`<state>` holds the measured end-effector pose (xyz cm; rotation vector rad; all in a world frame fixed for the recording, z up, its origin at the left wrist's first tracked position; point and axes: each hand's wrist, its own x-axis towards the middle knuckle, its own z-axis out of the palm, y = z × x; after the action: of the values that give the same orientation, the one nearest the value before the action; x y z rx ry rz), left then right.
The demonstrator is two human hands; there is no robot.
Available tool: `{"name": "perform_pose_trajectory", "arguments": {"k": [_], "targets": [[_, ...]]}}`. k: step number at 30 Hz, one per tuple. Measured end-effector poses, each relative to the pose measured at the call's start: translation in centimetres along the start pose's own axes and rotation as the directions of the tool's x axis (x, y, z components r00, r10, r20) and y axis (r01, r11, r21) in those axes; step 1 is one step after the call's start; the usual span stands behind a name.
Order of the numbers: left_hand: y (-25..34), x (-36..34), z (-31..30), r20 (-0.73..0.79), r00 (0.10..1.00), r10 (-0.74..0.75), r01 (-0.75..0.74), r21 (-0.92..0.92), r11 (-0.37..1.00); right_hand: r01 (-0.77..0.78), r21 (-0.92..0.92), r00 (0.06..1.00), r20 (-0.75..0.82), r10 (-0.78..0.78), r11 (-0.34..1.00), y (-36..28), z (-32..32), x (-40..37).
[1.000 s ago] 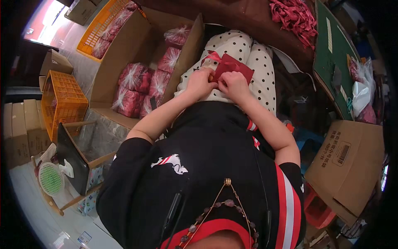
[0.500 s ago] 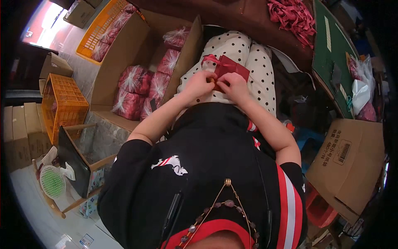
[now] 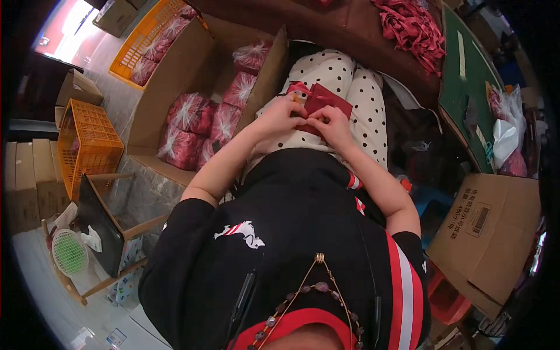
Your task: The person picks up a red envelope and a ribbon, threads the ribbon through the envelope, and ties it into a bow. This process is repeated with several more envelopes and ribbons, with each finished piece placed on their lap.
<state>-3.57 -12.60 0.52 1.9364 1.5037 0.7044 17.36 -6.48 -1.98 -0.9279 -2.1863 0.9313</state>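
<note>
A dark red packet [image 3: 333, 99] with a red ribbon [image 3: 298, 88] at its left side lies over my lap, on the polka-dot trousers [image 3: 368, 119]. My left hand [image 3: 281, 115] is closed at the packet's lower left edge, its fingertips pinching the red material. From the right, my right hand [image 3: 332, 125] pinches the lower edge of the same packet with thumb and forefinger. The fingertips of both hands are close together. What lies exactly between them is too small to make out.
To the left, a cardboard box [image 3: 153, 102] holds several plastic-wrapped red bundles [image 3: 189, 114]. Orange crates [image 3: 93, 137] stand beyond it. Red ribbons [image 3: 411, 29] are heaped on the brown cloth [image 3: 344, 29] ahead. A closed carton [image 3: 484, 233] is at the right, below a green board [image 3: 466, 81].
Both hands have shifted slightly at the packet's lower edge, and the ribbon at its left lies differently. The camera view has moved a little.
</note>
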Motion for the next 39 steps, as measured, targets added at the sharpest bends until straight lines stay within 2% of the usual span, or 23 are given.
{"name": "perform_pose_trajectory", "arguments": {"k": [1, 3, 4, 5, 7, 9, 12, 14, 15, 17, 18, 19, 20, 22, 23, 24, 27, 29, 30, 31, 35, 38, 39], "targets": [[-0.9, 0.1, 0.0, -0.002, 1.0, 0.001, -0.001, 0.0, 1.0, -0.035, 0.025, 0.999, 0.007, 0.034, 0.999, 0.0, 0.0, 0.0], [-1.9, 0.0, 0.0, 0.09, 0.993, -0.078, 0.102, -0.304, 0.947, -0.072, 0.048, 0.997, 0.011, 0.072, 0.996, 0.0, 0.1, -0.1], [-1.7, -0.2, 0.3, 0.082, 0.99, -0.111, 0.133, -0.337, 0.932, -0.063, 0.046, 0.998, 0.021, 0.062, 0.997, 0.0, 0.2, -0.2], [-1.6, -0.3, 0.7, 0.082, 0.991, -0.109, 0.131, -0.336, 0.933, -0.052, 0.043, 0.998, 0.03, 0.05, 0.998, 0.1, 0.2, -0.1], [0.1, -0.4, 0.5, 0.022, 0.986, -0.166, 0.168, -0.137, 0.976, -0.074, 0.066, 0.996, 0.048, 0.07, 0.995, -0.1, 0.1, 0.0], [0.7, -0.4, 0.3, 0.035, 0.987, -0.158, 0.162, -0.138, 0.977, -0.095, 0.088, 0.994, 0.07, 0.089, 0.992, -0.3, 0.0, 0.1], [0.3, -0.3, 1.0, -0.04, 0.994, -0.103, 0.1, -0.058, 0.993, -0.076, 0.076, 0.995, 0.073, 0.071, 0.994, -0.4, -0.5, 0.0], [-0.3, -0.1, 1.4, -0.021, 0.989, -0.148, 0.145, -0.094, 0.985, 0.012, 0.189, 0.997, 0.078, -0.027, 0.982, -0.4, -0.9, 0.1], [-1.5, -0.4, 2.3, -0.082, 0.989, -0.126, 0.122, -0.053, 0.991, 0.172, -0.021, 0.984, 0.047, -0.171, 0.985, -0.4, -1.5, 0.2], [-0.5, -0.4, 1.8, -0.175, 0.984, -0.023, 0.017, -0.033, 0.999, 0.299, -0.209, 0.954, 0.044, -0.297, 0.931, -1.4, -3.2, 0.5], [-1.5, -0.4, 2.4, -0.136, 0.986, -0.099, 0.102, 0.02, 0.995, 0.322, -0.284, 0.945, 0.03, -0.327, 0.903, -1.2, -3.4, 0.0], [-0.6, -0.4, 2.3, -0.153, 0.981, -0.116, 0.115, -0.013, 0.993, 0.237, -0.244, 0.967, 0.15, -0.204, 0.94, -1.8, -4.7, 0.1], [-1.2, -0.1, 2.8, -0.205, 0.978, -0.03, 0.03, 0.0, 1.0, 0.14, -0.308, 0.981, 0.174, -0.089, 0.941, -1.7, -5.0, 0.2], [-0.3, -0.2, 2.6, -0.175, 0.982, -0.065, 0.092, 0.152, 0.984, 0.119, -0.32, 0.981, 0.183, -0.061, 0.94, 0.5, -4.6, 0.3], [0.0, -0.1, 2.2, -0.096, 0.988, -0.118, 0.13, 0.134, 0.982, 0.091, -0.317, 0.968, 0.252, -0.009, 0.944, 0.8, -4.5, 0.5], [0.3, 0.1, 2.3, -0.129, 0.991, -0.034, 0.057, 0.176, 0.983, 0.049, -0.341, 0.946, 0.316, 0.065, 0.939, 0.5, -4.9, 0.7], [1.2, -0.4, 1.9, -0.197, 0.978, 0.074, -0.029, 0.226, 0.974, 0.07, -0.378, 0.959, 0.279, 0.041, 0.923, 0.4, -4.2, 0.9], [0.8, -0.4, 1.4, -0.15, 0.986, 0.076, -0.019, 0.35, 0.937, 0.02, -0.398, 0.948, 0.298, 0.108, 0.917, -1.4, -4.7, 1.0], [0.7, -0.3, 1.3, -0.135, 0.988, 0.072, -0.015, 0.385, 0.923, 0.068, -0.447, 0.959, 0.275, 0.065, 0.892, -0.8, -4.2, 1.1], [0.4, -0.3, 1.2, -0.153, 0.975, 0.162, -0.082, 0.429, 0.9, 0.081, -0.464, 0.962, 0.268, 0.052, 0.882, -0.6, -3.7, 1.2], [-0.4, -0.3, 0.5, -0.111, 0.973, 0.201, -0.111, 0.539, 0.835, 0.07, -0.505, 0.958, 0.274, 0.083, 0.86, -2.0, -3.8, 1.3], [0.0, -0.5, -0.5, -0.053, 0.985, 0.165, -0.11, 0.548, 0.829, 0.053, -0.556, 0.953, 0.276, 0.124, 0.829, -2.5, -3.7, 1.5], [0.8, -0.8, -1.1, -0.066, 0.987, 0.146, -0.088, 0.539, 0.838, 0.054, -0.501, 0.952, 0.286, 0.107, 0.863, -2.8, -4.3, 1.8]]}}
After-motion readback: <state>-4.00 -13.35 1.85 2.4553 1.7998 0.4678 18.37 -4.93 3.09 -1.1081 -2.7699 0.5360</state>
